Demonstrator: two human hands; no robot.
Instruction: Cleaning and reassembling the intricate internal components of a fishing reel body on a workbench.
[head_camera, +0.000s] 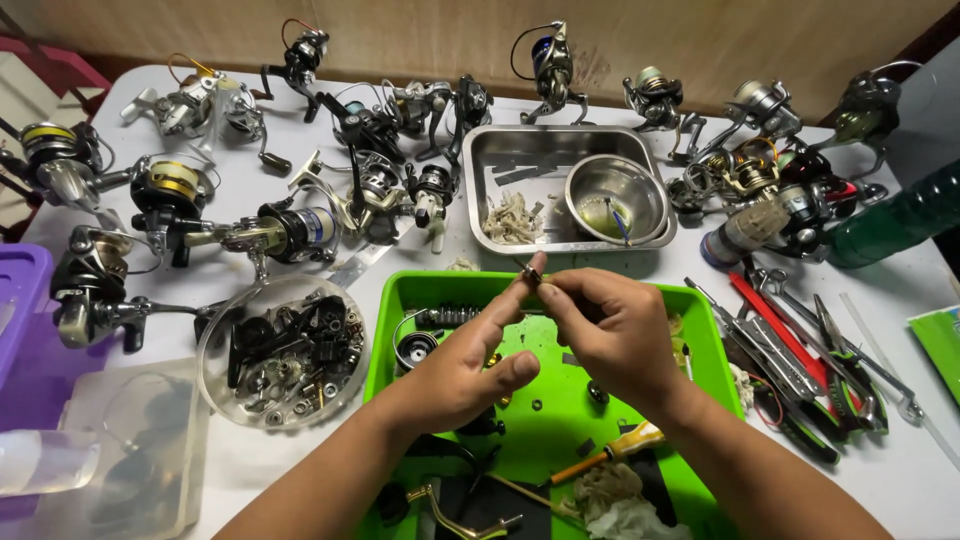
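Pinching one small metal part (531, 274) between both hands, left hand (462, 365) and right hand (610, 325), we held it above one green tray (700, 330); one steel pan (520, 150) stood beyond, reels crowding the desk (900, 470) edges.

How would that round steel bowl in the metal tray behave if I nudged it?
The steel bowl looks thin and shiny, so probably light and slippery. Its rounded shape suggests it may rock or slide across the metal tray. It seems to hold some liquid, which could slosh.

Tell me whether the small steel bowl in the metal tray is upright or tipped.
Tipped. The steel bowl leans on the metal tray rim, its opening facing the camera.
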